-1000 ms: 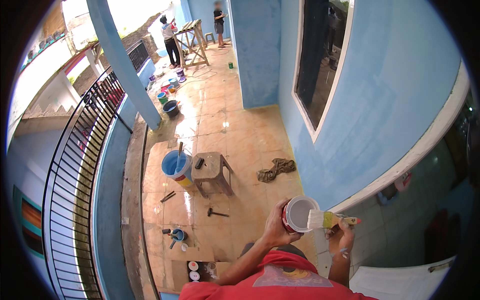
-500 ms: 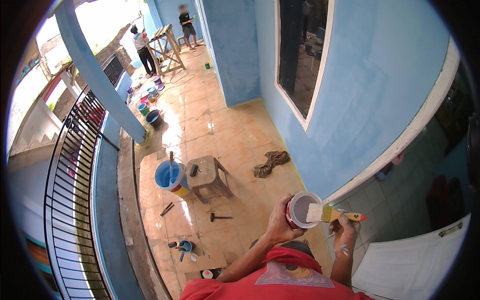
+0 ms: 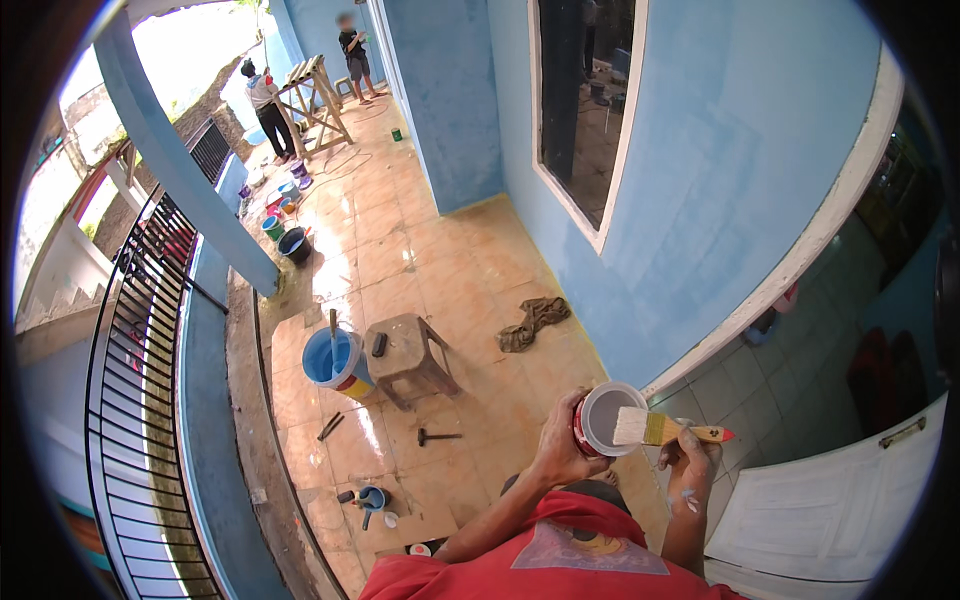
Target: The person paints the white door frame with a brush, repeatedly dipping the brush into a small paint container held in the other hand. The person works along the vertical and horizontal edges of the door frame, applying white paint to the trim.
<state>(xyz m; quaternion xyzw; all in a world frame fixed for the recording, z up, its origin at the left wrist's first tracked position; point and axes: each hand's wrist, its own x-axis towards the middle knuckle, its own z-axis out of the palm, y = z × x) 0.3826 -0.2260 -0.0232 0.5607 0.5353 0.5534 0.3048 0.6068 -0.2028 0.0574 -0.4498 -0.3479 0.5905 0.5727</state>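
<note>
My left hand [image 3: 566, 445] is wrapped round a small red-sided paint can [image 3: 605, 394] with a white rim and pale grey inside. In my right hand [image 3: 690, 462] is a flat paintbrush [image 3: 664, 429] with a yellowish handle tipped in red. Its white-coated bristles lie over the can's open mouth; whether they touch the rim, I cannot tell. White smears mark my right wrist. Both hands are in front of my red shirt [image 3: 570, 535], to the right of the picture's middle.
A worn stool [image 3: 408, 350] stands beside a blue-lined bucket [image 3: 333, 357]. A hammer [image 3: 440, 437], a crumpled cloth [image 3: 531, 325] and a small blue pot [image 3: 374, 497] are on the tiles. Blue wall and window [image 3: 587, 110] rise right, railing [image 3: 120, 400] left. Two people [image 3: 268, 110] are far off.
The surroundings have shifted slightly left and upward in the picture. My hands, the can and the brush keep nearly the same place and pose.
</note>
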